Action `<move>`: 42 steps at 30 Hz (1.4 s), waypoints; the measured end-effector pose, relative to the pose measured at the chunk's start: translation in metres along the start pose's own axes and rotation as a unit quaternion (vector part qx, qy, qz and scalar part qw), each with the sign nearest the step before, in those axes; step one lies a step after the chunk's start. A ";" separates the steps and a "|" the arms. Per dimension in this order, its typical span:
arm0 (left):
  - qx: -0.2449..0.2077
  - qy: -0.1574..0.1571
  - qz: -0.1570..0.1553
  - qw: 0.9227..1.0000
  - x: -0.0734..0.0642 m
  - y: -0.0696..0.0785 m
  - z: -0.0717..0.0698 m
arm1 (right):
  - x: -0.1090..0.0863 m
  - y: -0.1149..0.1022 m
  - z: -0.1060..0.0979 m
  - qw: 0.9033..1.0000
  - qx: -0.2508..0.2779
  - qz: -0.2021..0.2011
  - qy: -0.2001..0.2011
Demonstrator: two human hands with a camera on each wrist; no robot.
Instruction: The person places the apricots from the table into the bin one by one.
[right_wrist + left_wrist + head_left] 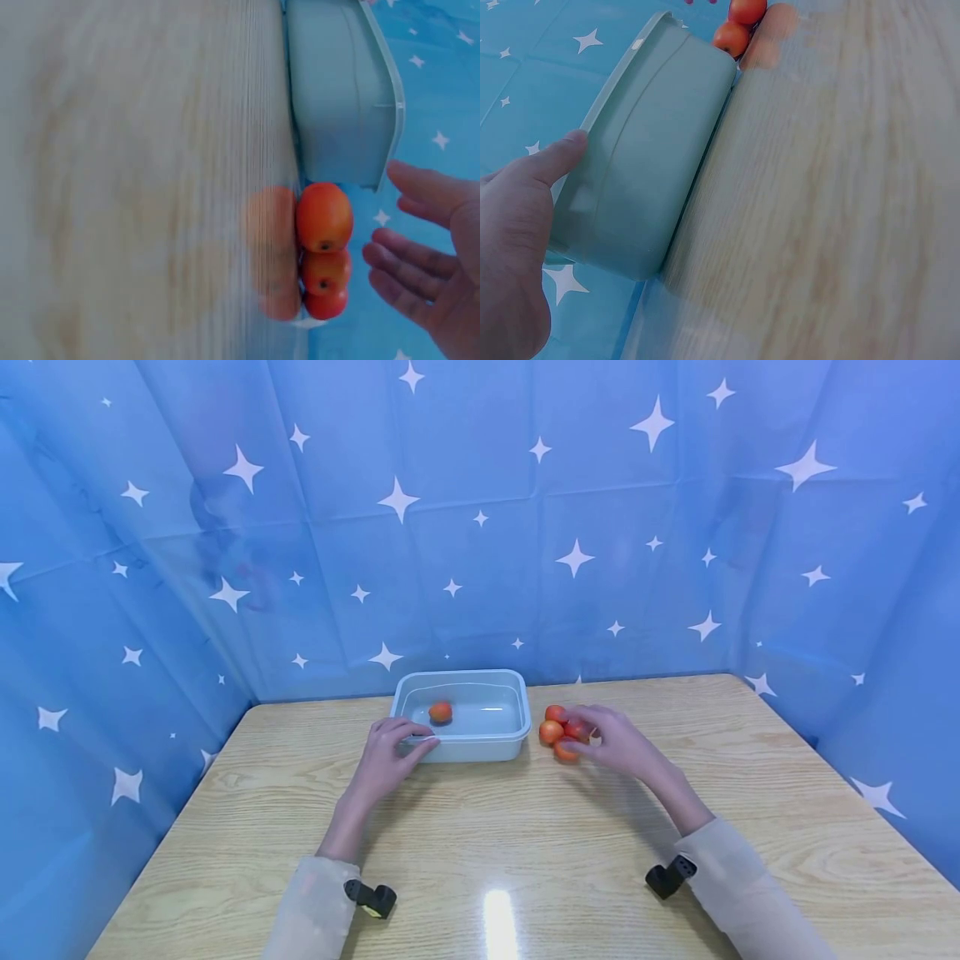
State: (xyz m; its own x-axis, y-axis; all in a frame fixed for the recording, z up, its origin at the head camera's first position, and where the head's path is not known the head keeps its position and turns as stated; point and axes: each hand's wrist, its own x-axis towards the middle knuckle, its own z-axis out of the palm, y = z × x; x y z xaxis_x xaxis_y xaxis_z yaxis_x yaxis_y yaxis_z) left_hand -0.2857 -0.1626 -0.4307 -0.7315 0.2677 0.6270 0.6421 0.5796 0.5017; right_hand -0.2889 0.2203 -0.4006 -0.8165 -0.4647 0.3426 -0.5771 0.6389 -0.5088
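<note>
A pale blue-green plastic container [480,750] stands near the table's back edge, with one orange-red fruit [440,712] inside toward its left. My left hand [390,747] pinches the front left rim; its thumb [566,154] lies along the outer side and the other fingers reach over the edge. Just right of the container, several round orange-red fruits [551,732], tomato-like with small dark dimples [324,217], sit in a tight cluster. Over their right side hovers my right hand [611,739], thumb and fingers spread apart with nothing held between them.
The light wood table [465,827] has a glossy top that mirrors the fruits. A blue curtain [480,568] with white stars hangs right behind the back edge and along both sides. Each sleeved wrist carries a small black camera [371,898].
</note>
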 end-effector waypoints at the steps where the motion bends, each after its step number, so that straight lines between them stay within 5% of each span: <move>1: 0.000 0.000 0.000 1.000 0.000 0.000 0.000 | 0.000 0.001 0.000 1.000 -0.006 -0.001 -0.002; 17: 0.005 -0.004 -0.011 1.000 0.000 0.002 -0.002 | -0.002 0.004 -0.002 0.997 -0.011 0.051 -0.063; 42: 0.001 -0.013 -0.017 1.000 0.001 0.004 -0.002 | 0.001 0.006 0.002 0.993 0.007 0.045 -0.106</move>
State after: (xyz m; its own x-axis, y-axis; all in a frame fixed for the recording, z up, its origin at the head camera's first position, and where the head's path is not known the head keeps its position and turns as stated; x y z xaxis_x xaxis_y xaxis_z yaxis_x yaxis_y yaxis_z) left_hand -0.2829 -0.1618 -0.4270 -0.7580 0.2679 0.5947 0.6170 0.5903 0.5205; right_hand -0.2934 0.2224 -0.4049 -0.8421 -0.5252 0.1227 -0.5004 0.6759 -0.5411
